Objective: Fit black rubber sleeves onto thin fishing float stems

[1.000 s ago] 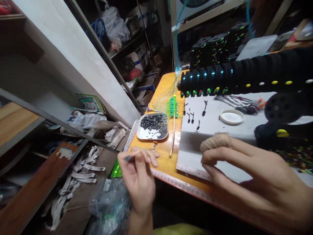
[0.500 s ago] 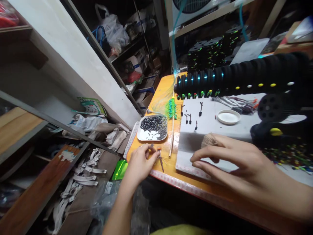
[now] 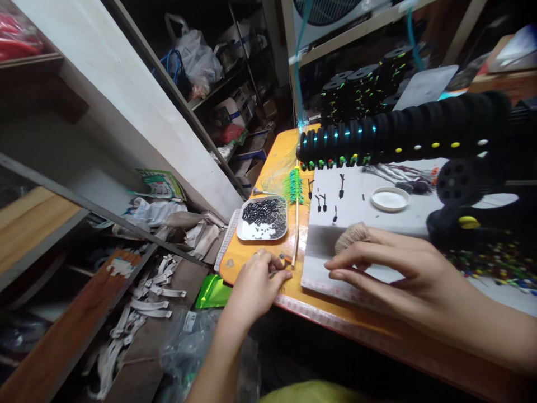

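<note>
My left hand [image 3: 257,281] rests on the orange table edge [image 3: 243,254], fingers curled and pinched around a small dark and orange piece beside a thin wooden stick [image 3: 296,224]. Just beyond it stands a white tray [image 3: 242,232] of small black tubes. My right hand [image 3: 394,268] hovers over a grey mat [image 3: 361,210], fingers drawn together; its forefinger wears a tan wrap [image 3: 350,235]. Whether it holds anything is hidden.
A long black foam roll [image 3: 403,134] with coloured beads spans the table's back. A white lid [image 3: 390,198] and several small black pieces [image 3: 325,200] lie on the mat. Black spools [image 3: 361,84] stack behind. Cluttered shelves and white strips [image 3: 151,291] fill the left.
My left hand has moved from below the table edge up onto the table, toward the stick. My right hand has slid a little left over the mat.
</note>
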Motion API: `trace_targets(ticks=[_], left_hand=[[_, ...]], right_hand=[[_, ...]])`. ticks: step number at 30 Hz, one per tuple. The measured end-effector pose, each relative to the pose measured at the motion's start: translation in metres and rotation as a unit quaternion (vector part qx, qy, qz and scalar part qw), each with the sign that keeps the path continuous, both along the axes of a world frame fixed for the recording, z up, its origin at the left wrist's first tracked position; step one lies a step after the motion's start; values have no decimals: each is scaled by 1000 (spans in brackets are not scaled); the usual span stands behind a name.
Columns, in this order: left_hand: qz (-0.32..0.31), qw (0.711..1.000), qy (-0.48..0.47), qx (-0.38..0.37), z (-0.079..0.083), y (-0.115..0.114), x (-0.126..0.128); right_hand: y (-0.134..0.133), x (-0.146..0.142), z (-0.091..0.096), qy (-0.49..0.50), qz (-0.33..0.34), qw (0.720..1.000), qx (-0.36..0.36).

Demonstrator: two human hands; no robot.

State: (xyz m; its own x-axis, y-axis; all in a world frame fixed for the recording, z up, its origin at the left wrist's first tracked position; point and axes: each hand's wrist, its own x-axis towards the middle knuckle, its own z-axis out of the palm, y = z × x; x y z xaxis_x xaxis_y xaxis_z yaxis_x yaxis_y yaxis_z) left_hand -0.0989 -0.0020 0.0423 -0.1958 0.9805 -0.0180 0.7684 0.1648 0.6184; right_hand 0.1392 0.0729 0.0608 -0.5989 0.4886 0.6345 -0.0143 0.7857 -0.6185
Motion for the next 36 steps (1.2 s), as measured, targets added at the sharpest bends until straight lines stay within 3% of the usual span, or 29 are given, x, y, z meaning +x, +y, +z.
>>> trace_targets(ticks=[5, 9, 11, 14, 16, 20, 27, 33, 36], left_hand=[[55, 995, -54, 65, -7, -15, -3], [104, 978, -142, 110, -4, -29, 15], [113, 957, -233, 132, -4, -34, 32], [113, 893, -401, 172, -7, -37, 58], [108, 865, -453, 188, -9, -37, 71], [113, 856, -463, 200, -12, -34, 83], [73, 894, -378, 230, -14, -36, 86], [172, 838, -471, 215, -7, -33, 97], [183, 830, -493, 189, -6, -32, 98]], right_hand=[[-1, -3, -4, 22, 2, 999, -29], [-3, -6, -4, 30, 3, 998, -46], [-4, -6, -2, 33, -1, 998, -53], [-4, -6, 4, 16, -5, 998, -61], [-3, -5, 8, 6, -5, 997, -77], [-3, -5, 12, 14, 13, 993, -119], [-7, -7, 10, -3, -4, 996, -92], [-6, -6, 3, 28, 14, 997, -76], [-5, -6, 2, 34, 1, 997, -75]])
